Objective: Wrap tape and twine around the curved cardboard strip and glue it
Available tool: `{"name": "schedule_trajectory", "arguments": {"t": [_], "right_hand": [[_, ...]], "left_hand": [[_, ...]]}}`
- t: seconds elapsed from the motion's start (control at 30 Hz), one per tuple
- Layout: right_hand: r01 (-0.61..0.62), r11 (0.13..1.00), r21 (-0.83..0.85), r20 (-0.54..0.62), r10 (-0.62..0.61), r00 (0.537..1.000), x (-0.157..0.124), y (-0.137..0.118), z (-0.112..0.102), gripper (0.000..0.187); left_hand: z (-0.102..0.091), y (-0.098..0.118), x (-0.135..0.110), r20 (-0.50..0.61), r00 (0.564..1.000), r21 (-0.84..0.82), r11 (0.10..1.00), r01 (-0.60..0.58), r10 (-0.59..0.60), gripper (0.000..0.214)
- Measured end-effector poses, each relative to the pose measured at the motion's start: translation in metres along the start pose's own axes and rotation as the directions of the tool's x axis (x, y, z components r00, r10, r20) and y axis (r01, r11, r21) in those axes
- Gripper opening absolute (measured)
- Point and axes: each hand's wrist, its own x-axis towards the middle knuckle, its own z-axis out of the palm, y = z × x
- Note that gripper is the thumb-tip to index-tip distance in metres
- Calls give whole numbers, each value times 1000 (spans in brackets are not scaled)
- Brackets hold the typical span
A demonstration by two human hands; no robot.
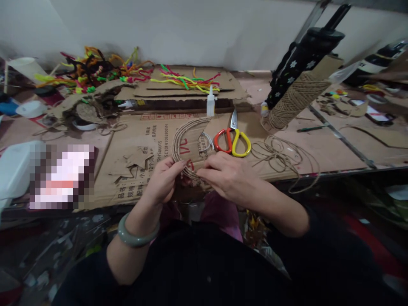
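Observation:
My left hand (165, 180) pinches the near left edge of a curved piece (177, 142) wrapped in rows of brown jute twine. My right hand (227, 175) is closed at the same curve's near right end, fingertips pressed together; what lies inside them is partly hidden. The curve stands over a printed cardboard sheet (126, 140). Just beyond my right hand lie scissors (234, 131) with one red and one yellow handle, blades pointing away. A thin white loop (208, 142) shows beside the scissors. Loose jute twine (280, 157) lies tangled to the right.
A small glue bottle (211, 104) stands behind the scissors. A large twine spool (296, 97) leans at the right. Colourful pipe cleaners (188, 80) lie on cardboard at the back, with a bigger heap (95, 70) left. A blurred-out device (62, 176) sits near the left edge.

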Motion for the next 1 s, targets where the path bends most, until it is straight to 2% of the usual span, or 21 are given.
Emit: {"name": "schedule_trajectory", "arguments": {"t": [0.3,0.57,0.77,1.0], "right_hand": [[48,999,15,73,-49,996,0,1,-3,21],[93,996,0,44,-93,995,2,1,-6,22],[49,997,-60,38,-47,998,1,-2,-2,18],[44,999,-31,23,-43,999,2,0,2,21]], "left_hand": [[-1,2,0,15,999,13,1000,28,-28,17],[0,4,-1,28,999,-3,999,44,-44,18],[-2,3,0,31,998,3,998,61,-61,30],[0,2,-2,82,996,-3,999,40,-39,31]]}}
